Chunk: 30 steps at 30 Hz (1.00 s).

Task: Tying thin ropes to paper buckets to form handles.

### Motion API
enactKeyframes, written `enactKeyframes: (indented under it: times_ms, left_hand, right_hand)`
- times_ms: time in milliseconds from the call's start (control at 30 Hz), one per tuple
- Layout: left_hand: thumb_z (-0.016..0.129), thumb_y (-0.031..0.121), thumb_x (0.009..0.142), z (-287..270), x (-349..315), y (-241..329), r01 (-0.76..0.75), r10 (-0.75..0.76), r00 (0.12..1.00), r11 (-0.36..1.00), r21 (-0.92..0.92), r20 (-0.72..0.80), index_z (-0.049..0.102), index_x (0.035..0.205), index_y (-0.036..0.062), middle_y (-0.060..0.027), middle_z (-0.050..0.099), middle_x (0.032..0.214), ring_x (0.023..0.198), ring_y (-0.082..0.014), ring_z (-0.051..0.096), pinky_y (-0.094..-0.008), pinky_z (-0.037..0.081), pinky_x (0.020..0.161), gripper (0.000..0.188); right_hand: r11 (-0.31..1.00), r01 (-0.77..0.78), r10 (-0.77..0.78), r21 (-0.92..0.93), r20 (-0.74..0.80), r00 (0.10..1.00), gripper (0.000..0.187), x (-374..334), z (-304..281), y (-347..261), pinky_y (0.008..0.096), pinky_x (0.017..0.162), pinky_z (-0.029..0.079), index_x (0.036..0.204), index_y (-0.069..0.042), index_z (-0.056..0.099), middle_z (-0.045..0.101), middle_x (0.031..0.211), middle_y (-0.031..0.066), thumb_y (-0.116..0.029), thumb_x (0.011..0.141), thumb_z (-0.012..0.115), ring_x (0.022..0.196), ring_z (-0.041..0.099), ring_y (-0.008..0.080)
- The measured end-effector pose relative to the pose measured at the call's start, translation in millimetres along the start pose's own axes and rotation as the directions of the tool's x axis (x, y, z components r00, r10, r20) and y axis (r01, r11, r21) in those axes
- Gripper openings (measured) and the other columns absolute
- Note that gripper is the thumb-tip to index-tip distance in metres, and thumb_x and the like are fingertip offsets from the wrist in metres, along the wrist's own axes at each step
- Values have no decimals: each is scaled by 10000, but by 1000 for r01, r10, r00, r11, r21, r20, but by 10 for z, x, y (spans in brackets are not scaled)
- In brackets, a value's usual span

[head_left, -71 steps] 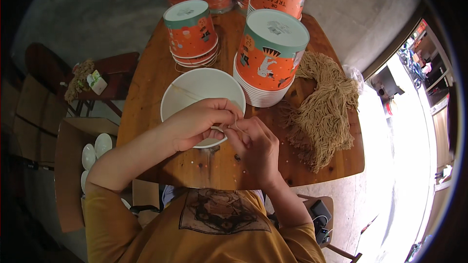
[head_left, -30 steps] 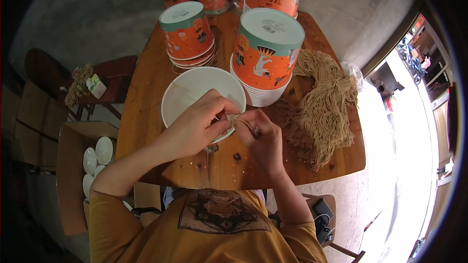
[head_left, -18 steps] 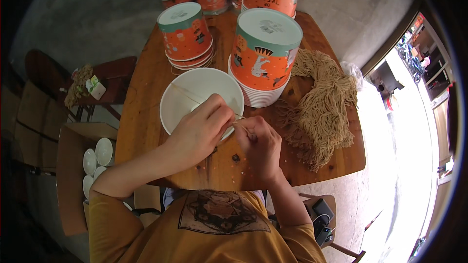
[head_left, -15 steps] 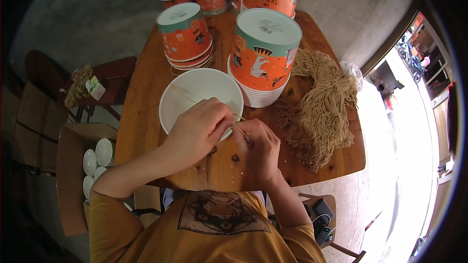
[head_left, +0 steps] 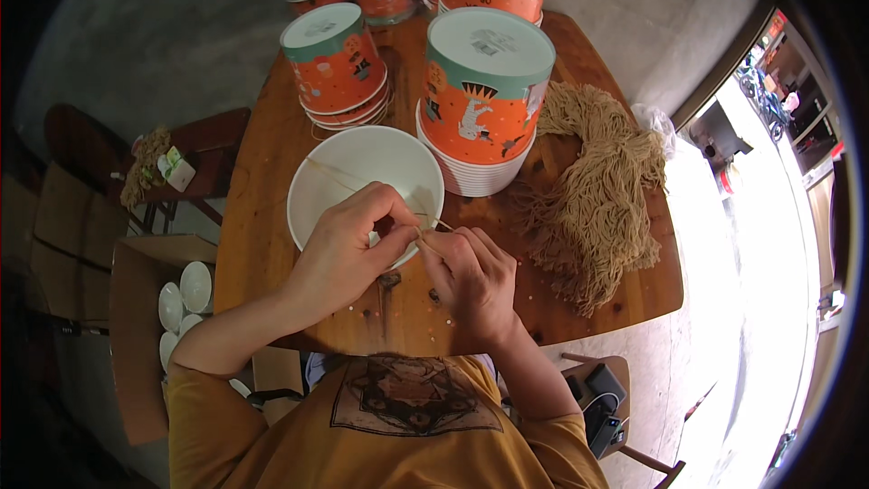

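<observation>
1. Left hand (head_left: 348,249) and right hand (head_left: 471,272), pinched together over the near rim of a white bowl (head_left: 312,208) on a wooden table (head_left: 262,154).
2. Both narrowed to fingertip grips on a thin tan string (head_left: 362,183), left thumb and forefinger closed on it, right fingers curled tight just beside them.
3. String running from the pinch up and left across the bowl's open mouth to its far rim; pale, fine, taut, hardly thicker than a hair at this range.
4. Exact work between the fingertips too small to make out; likely a knot or a threading at the rim.
5. Best handled, by the look of it, with steady tension on the strand, fingertips kept close, and the bowl held flat against the table so the rim does not tip.
6. Bowl itself: plain white paper inside, round, upright, empty but for the string.
7. Behind it, two orange printed stacks (head_left: 337,68) of like bowls turned upside down, the taller one touching or nearly touching the bowl's far right edge.
8. To the right, a loose heap of tan strings (head_left: 593,190), near the right hand yet apart from it.
</observation>
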<state>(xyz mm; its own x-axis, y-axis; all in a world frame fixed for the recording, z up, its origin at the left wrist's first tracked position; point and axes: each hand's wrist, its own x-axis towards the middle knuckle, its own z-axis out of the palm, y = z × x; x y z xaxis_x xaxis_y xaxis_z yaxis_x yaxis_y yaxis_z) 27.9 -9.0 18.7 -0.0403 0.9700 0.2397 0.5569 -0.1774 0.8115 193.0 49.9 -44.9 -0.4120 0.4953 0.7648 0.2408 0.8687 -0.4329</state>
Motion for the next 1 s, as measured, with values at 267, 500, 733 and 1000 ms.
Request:
enactKeyframes:
  times_ms: [267,500,733,1000]
  left_hand:
    - [628,27,898,33,-14,-61,58,-60,998,994,-87,-12,554,946,6,-62,622,879,780,-141,602,-280,492,676,90]
    - [594,-4,910,38,-20,-59,55,-57,998,983,-177,-8,548,997,18,-61,626,873,796,-124,606,-280,510,712,101]
    - [571,-83,882,10,-56,-31,-25,25,1000,998,56,-6,581,1108,29,-45,534,959,852,-118,563,-247,473,757,253]
    - [603,-32,897,9,-61,67,45,-45,999,999,-1,6,623,1090,37,-45,529,949,813,-129,547,-255,458,704,206]
  right_hand:
    - [1000,-3,3,5,12,1000,298,-7,-4,10,337,571,500,964,-65,597,625,774,63,19,734,766,648,612,249]
    - [998,-39,39,45,9,999,251,39,-14,-18,347,561,491,929,-59,598,621,746,77,18,748,753,630,603,265]
    - [984,-144,142,106,28,989,222,32,-12,-35,357,558,498,902,-76,577,611,748,68,-13,756,732,654,612,263]
    - [897,-342,333,280,82,939,161,24,-4,-75,312,591,506,903,-58,589,641,751,100,-19,812,716,639,631,245]
